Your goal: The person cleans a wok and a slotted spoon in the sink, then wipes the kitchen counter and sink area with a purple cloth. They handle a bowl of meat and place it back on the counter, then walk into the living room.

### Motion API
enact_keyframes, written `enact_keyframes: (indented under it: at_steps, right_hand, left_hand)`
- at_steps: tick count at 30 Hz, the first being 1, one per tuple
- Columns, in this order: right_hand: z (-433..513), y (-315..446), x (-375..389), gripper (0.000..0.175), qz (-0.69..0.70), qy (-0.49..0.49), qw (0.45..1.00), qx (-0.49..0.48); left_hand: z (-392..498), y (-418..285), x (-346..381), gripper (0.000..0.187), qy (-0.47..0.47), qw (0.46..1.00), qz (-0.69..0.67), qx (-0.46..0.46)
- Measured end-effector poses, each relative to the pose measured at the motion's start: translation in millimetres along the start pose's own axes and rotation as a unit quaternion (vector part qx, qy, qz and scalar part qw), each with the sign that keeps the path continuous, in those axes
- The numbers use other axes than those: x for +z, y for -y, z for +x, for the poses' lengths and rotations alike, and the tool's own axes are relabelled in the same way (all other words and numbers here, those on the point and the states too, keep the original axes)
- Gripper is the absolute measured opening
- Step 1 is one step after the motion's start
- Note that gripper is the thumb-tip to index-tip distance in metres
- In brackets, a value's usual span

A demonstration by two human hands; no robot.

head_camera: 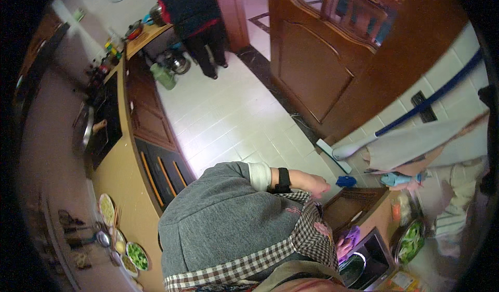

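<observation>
My right hand (343, 248) grips a purple cloth (354, 235) at the near edge of the dark sink (380, 249). In the sink sits a round, dark vessel or lid (353, 270) with a bright rim; its lower part is cut off by my clothing. My left hand (319, 185) hangs out over the floor, past a black wristband (283, 179). Its fingers look curled, and their inner side is hidden. Below that arm a checkered apron (312, 229) covers my front over a grey top.
A platter of leafy greens (411, 241) stands beyond the sink. A blue-handled floor squeegee (421, 107) leans by the wall. Plates of chopped food (137, 255) line the counter behind me, near a pan (87, 126) on the hob. Another person (191, 11) stands across the room.
</observation>
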State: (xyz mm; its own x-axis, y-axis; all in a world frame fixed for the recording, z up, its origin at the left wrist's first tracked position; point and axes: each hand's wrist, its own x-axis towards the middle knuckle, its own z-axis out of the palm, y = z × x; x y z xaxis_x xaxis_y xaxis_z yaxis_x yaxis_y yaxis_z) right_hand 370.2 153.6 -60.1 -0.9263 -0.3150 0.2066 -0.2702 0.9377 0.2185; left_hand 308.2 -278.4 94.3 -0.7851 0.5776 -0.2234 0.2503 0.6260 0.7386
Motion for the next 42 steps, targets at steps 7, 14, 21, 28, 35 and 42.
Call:
enact_keyframes:
  at_steps: [7, 14, 21, 28, 35, 42]
  right_hand:
    - [-169.4, 86.3, -83.6, 0.051, 0.223, 0.066, 0.94, 0.249]
    - [-246.3, 188.2, -223.8, 0.046, 0.159, 0.237, 0.894, 0.346]
    - [-346.9, 273.9, -257.2, 0.026, 0.279, 0.005, 0.625, 0.729]
    - [-384.8, 290.7, -293.6, 0.027, 0.114, 0.112, 0.609, 0.777]
    - [-339.3, 174.5, -318.1, 0.071, 0.316, -0.206, 0.477, 0.794]
    - [-313.1, 77.6, -335.5, 0.055, 0.702, -0.418, 0.271, 0.509]
  left_hand:
    - [33.7, -14.7, 0.6, 0.032, 0.103, 0.978, -0.084, 0.16]
    - [102.9, -73.7, 37.9, 0.034, 0.283, 0.933, 0.078, 0.209]
    - [97.8, -129.9, 111.4, 0.032, 0.401, 0.849, 0.111, 0.325]
    - [96.1, -201.4, 139.0, 0.032, 0.461, 0.781, 0.165, 0.389]
    - [88.0, -270.2, 181.0, 0.031, 0.477, 0.78, 0.119, 0.387]
    - [71.2, -324.0, 219.9, 0.032, 0.506, 0.796, 0.029, 0.331]
